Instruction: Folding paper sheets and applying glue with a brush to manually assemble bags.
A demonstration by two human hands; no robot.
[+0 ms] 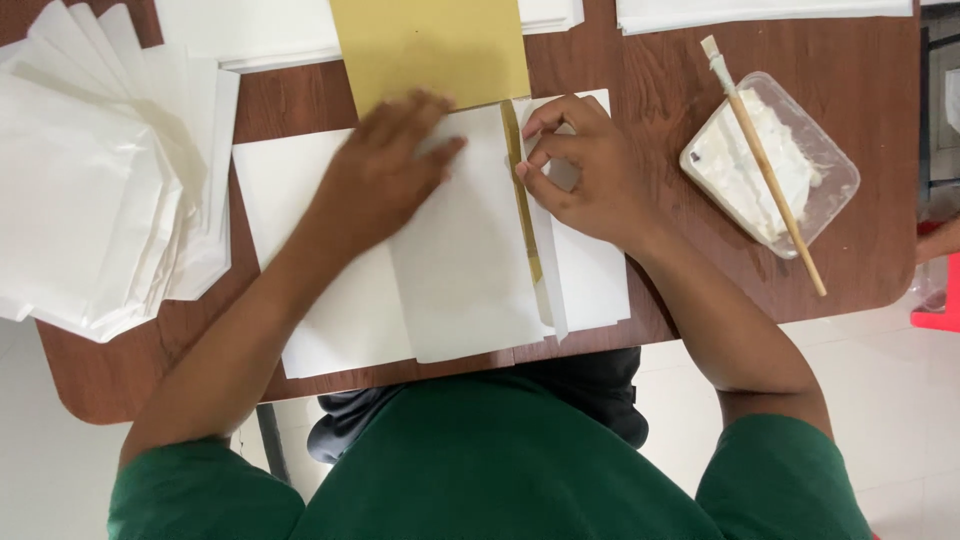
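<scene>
On the brown surface: both hands work on a folded white sheet [470, 270] that lies in the middle of the surface [640, 90], near the person's body.
Left hand: the left hand [385, 165] lies flat and wide open, palm down, and presses the sheet near its top edge; it holds nothing.
Right hand: the right hand [580, 170] is narrow, the fingertips [528, 150] are bent and pinch the folded flap [548, 290] at its top, just beside a thin yellow strip [522, 200].
Step in hand, my judgement: it looks like the closing of a glued fold. To do it well, the flat hand should keep the sheet from sliding, and the fingers should press along the strip evenly, so no wrinkle comes.
Above the hands: a yellow sheet [430, 45] touches the white one.
Right side: a clear tub of white paste [768, 165] with a wooden brush [765, 165] across it.
Left side: a fanned pile of white envelopes [100, 180].
</scene>
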